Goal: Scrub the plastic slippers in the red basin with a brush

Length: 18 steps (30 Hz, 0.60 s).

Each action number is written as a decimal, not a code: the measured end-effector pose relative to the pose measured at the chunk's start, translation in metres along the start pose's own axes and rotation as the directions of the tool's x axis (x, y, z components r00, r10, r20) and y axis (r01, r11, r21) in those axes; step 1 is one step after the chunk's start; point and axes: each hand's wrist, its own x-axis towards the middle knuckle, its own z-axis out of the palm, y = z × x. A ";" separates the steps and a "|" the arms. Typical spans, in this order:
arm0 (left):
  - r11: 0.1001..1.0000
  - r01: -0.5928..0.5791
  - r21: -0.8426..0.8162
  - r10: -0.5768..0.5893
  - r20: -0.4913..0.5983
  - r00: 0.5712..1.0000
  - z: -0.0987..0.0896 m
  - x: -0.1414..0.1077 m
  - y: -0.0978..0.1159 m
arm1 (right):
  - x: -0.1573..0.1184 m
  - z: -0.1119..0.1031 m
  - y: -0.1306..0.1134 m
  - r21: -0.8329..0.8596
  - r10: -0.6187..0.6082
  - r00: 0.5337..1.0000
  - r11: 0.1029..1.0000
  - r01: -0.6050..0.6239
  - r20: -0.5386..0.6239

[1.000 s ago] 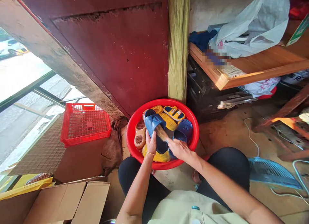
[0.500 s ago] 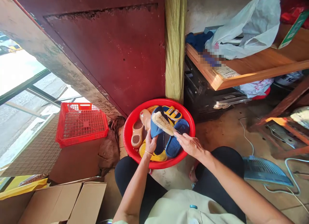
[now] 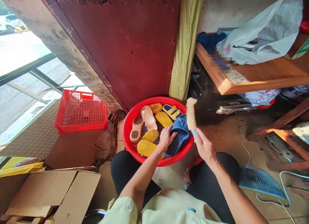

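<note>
A red basin (image 3: 127,146) on the floor between my knees holds several slippers. My left hand (image 3: 167,137) is at the left edge of a blue slipper (image 3: 180,127), thumb inside the strap opening and fingers outside, closed on it. The slipper lies at the basin's right side. Raised above the right rim, my right hand (image 3: 204,146) grips the handle of a scrubbing brush (image 3: 191,114), pale bristles facing left. Left of my left hand are yellow slippers (image 3: 146,148) and pinkish-beige sandals (image 3: 148,116). A yellow-and-navy slipper (image 3: 172,111) rests at the back.
A red plastic crate (image 3: 82,112) stands at the left, with an open cardboard box (image 3: 43,188) nearer me. Behind the basin is a dark red door (image 3: 120,50). A wooden shelf (image 3: 263,74) juts out at right, and a blue fan (image 3: 262,182) lies on the floor.
The blue slipper has moved from the basin's middle to its right side, along with my left hand. The brush has come off the slipper and now points upward beyond the right rim.
</note>
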 end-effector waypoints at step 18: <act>0.803 0.205 0.559 -0.398 0.247 0.883 0.008 -0.033 -0.050 | 0.048 0.089 -0.012 -0.615 0.246 0.883 0.786 0.060 0.400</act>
